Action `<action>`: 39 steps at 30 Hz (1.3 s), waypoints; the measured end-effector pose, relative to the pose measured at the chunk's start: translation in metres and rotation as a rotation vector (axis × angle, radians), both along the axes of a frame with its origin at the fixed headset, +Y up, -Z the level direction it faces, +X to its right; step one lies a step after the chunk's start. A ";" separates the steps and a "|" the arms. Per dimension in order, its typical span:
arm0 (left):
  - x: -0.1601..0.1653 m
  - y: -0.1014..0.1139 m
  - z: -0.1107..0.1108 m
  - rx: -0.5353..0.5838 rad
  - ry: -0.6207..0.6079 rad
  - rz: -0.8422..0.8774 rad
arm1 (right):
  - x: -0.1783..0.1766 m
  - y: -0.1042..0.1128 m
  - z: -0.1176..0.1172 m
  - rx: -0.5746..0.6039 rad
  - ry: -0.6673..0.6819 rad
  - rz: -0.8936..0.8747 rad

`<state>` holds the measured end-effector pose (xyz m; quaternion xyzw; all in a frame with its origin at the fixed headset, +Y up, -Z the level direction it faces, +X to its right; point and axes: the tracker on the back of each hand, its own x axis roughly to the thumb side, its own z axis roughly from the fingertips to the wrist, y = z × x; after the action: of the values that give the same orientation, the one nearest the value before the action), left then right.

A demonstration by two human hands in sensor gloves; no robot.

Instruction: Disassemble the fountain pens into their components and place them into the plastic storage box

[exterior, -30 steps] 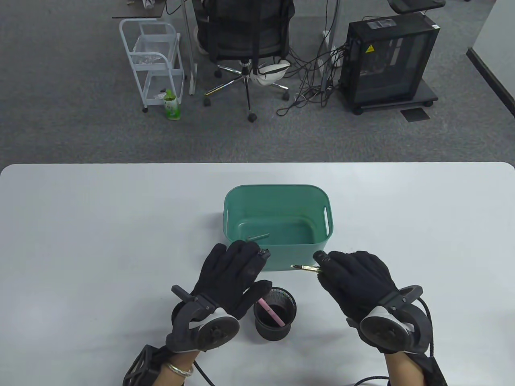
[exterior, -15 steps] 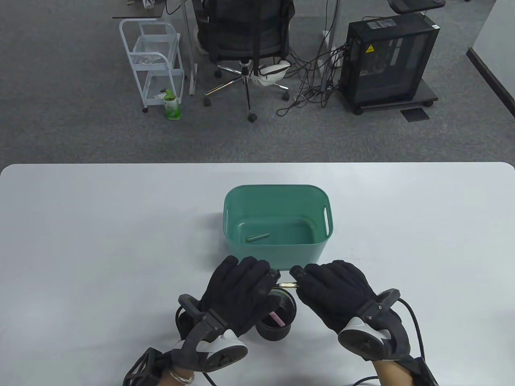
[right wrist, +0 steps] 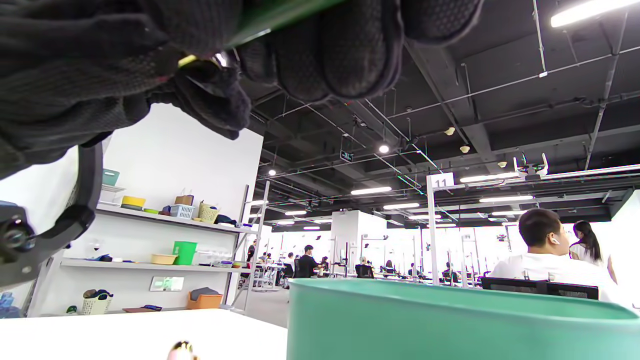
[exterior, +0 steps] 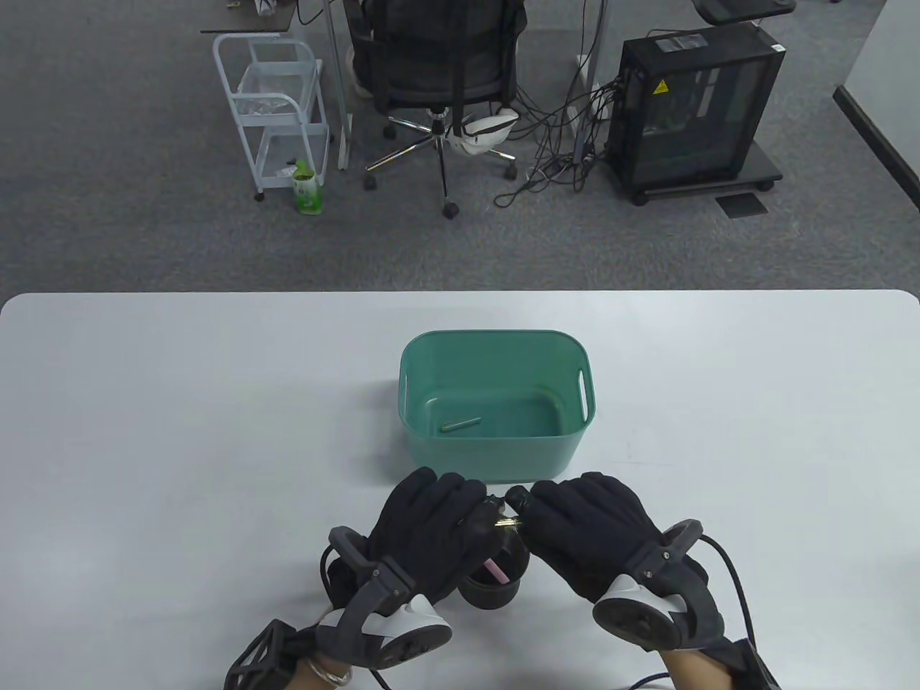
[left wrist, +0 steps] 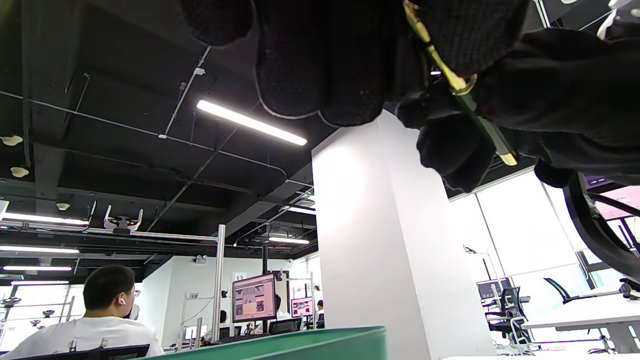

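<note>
Drawn together since a second ago — right hand [exterior: 586, 528] then out to the right with the pen [exterior: 505, 519] pointing left, left hand [exterior: 431, 528] then up by the box; now both meet on that pen just above the mesh pen cup [exterior: 496, 582], near the front wall of the green storage box [exterior: 496, 453]. Gripped at both ends: left-hand fingers [left wrist: 320, 65] curled round the gold-trimmed nib end, right-hand fingers [right wrist: 345, 50] round the green barrel, judging by the wrist views. Probably the unscrewing step. Could slip if the glove fabric loses purchase on the smooth barrel, dropping a part onto the desk [exterior: 180, 431] or into the cup beside the pink pen [exterior: 494, 569]. Could also bend or nick the nib if squeezed too hard near the tip, or let a loose inner piece fall out unseen once the halves part. One green component [exterior: 461, 423] already in the box; more left to do.
</note>
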<state>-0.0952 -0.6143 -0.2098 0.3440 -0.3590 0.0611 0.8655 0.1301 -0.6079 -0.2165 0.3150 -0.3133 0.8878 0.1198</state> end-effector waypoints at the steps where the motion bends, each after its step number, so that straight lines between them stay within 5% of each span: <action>1: 0.000 0.000 0.000 0.002 -0.003 0.001 | 0.000 0.000 0.000 -0.002 0.001 0.000; 39: -0.014 0.005 -0.005 -0.030 -0.046 0.099 | 0.013 0.007 0.000 0.034 -0.039 -0.031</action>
<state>-0.1088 -0.6098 -0.2147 0.3467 -0.3604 0.1173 0.8580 0.1428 -0.6006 -0.2163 0.2948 -0.3356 0.8863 0.1219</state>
